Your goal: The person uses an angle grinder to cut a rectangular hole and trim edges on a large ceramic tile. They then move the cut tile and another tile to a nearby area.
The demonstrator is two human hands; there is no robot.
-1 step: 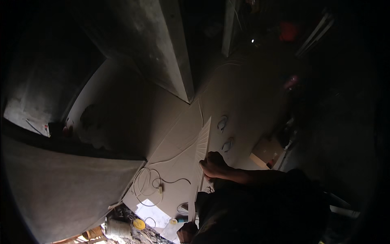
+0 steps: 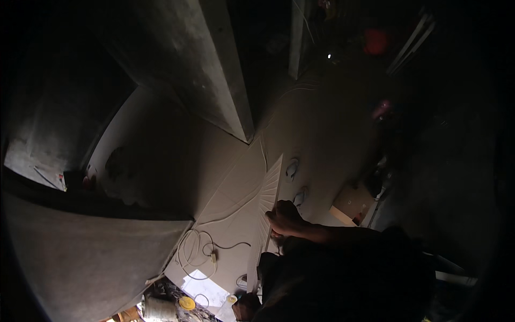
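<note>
A long, narrow, pale panel (image 2: 268, 193) with slanting ribs on its face stretches up the middle of the view, tapering to a point at its far end. My right hand (image 2: 284, 217) is closed around its edge partway along, the bare forearm coming in from the right. Down at the near end, my left hand (image 2: 247, 307) is closed on the same panel; it is dark, and its fingers are only partly visible. Dark clothing hides part of the panel's near stretch and my left arm.
Left of the panel lie a coiled cable (image 2: 190, 252) and white paper sheets (image 2: 206, 288). A bucket (image 2: 160, 308) and yellow lid (image 2: 186, 303) are at lower left. Slippers (image 2: 292, 168) and a cardboard box (image 2: 351, 204) lie to the right. A concrete pillar (image 2: 228, 80) rises beyond.
The view has shifted slightly, so the floor things sit a little differently in it. Both hands keep the same grip on the panel.
</note>
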